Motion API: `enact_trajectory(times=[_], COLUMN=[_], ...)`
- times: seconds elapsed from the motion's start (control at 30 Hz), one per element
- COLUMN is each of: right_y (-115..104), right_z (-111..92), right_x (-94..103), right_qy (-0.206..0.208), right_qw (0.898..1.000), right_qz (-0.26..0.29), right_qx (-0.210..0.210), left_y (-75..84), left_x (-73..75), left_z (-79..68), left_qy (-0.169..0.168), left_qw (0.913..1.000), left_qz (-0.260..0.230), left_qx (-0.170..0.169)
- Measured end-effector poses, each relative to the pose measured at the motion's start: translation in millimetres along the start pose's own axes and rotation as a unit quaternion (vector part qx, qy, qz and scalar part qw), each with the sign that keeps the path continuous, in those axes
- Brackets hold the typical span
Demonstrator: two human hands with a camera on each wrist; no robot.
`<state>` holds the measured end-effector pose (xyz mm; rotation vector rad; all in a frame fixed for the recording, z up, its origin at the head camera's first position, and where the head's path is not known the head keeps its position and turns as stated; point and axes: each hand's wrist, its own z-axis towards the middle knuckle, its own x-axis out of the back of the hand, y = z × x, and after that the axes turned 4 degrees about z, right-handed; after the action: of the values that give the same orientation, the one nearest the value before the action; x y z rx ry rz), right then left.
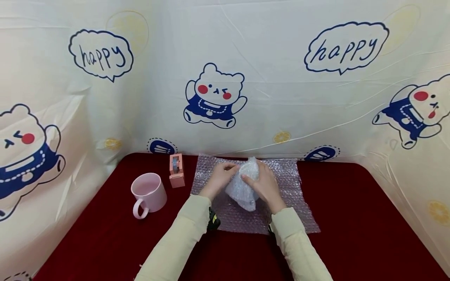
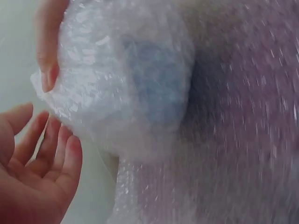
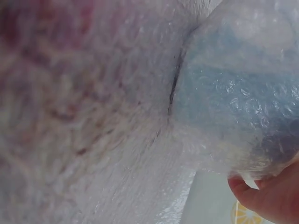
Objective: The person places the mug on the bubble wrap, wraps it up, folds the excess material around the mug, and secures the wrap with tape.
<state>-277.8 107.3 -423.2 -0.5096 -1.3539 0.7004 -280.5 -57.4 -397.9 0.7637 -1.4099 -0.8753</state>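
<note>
A bundle of clear bubble wrap (image 1: 242,191) stands tilted over the middle of a flat bubble wrap sheet (image 1: 288,214). Something light blue shows through its layers in both wrist views, its shape blurred by the wrap. My right hand (image 1: 268,185) grips the bundle from the right, thumb across the near face and fingers behind. On the other side is my left hand (image 1: 219,177), fingertips right at the bundle's edge. The left wrist view shows that left hand (image 2: 44,163) with loosely bent fingers beside the wrap.
Left of the sheet, a pink mug (image 1: 154,195) stands upright, its handle toward the near left. Behind it is a pink tape dispenser (image 1: 177,171) with a roll in it. A dark red cloth (image 1: 351,218) covers the table; a printed white curtain (image 1: 281,89) surrounds the back and sides.
</note>
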Motion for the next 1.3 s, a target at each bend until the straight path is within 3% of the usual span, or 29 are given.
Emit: enact_trajectory(times=[0.13, 0.4, 0.63, 0.77, 0.93, 1.07, 1.1, 1.13, 1.3], right_y=[0.2, 2.0, 1.4, 0.5, -0.3, -0.5, -0.5, -0.7, -1.4], right_z=[0.3, 0.9, 1.9, 1.7, 1.1, 1.0, 0.9, 0.8, 0.2], right_x=[-0.5, -1.6, -1.9, -2.0, -0.5, -0.5, -0.7, -0.6, -0.5], right_qy=[0.005, 0.007, 0.006, -0.005, -0.008, -0.007, -0.006, -0.005, -0.006], right_qw=[1.000, 1.000, 0.999, 0.999, 0.999, 0.999, 0.999, 0.999, 0.999], right_qz=[0.008, 0.024, 0.038, 0.039, 0.047, 0.047, 0.047, 0.047, 0.046], right_qx=[-0.003, -0.007, -0.017, -0.022, -0.025, -0.025, -0.025, -0.024, -0.025], left_y=[-6.3, -22.9, -50.3, -64.7, -81.4, -83.6, -77.0, -84.1, -83.3], left_x=[10.8, 54.4, 74.4, 80.1, 83.7, 85.7, 86.7, 86.5, 85.8], left_z=[4.7, 5.0, 6.6, 8.0, 13.1, 12.4, 9.1, 12.3, 10.8], left_qy=[0.068, 0.104, 0.170, 0.170, 0.171, 0.166, 0.156, 0.164, 0.157], left_qw=[0.9928, 0.9695, 0.9164, 0.8976, 0.8859, 0.8834, 0.8859, 0.8844, 0.8827], left_qz=[0.096, 0.219, 0.351, 0.388, 0.408, 0.409, 0.403, 0.405, 0.407], left_qx=[-0.026, 0.039, 0.091, 0.123, 0.139, 0.158, 0.168, 0.164, 0.176])
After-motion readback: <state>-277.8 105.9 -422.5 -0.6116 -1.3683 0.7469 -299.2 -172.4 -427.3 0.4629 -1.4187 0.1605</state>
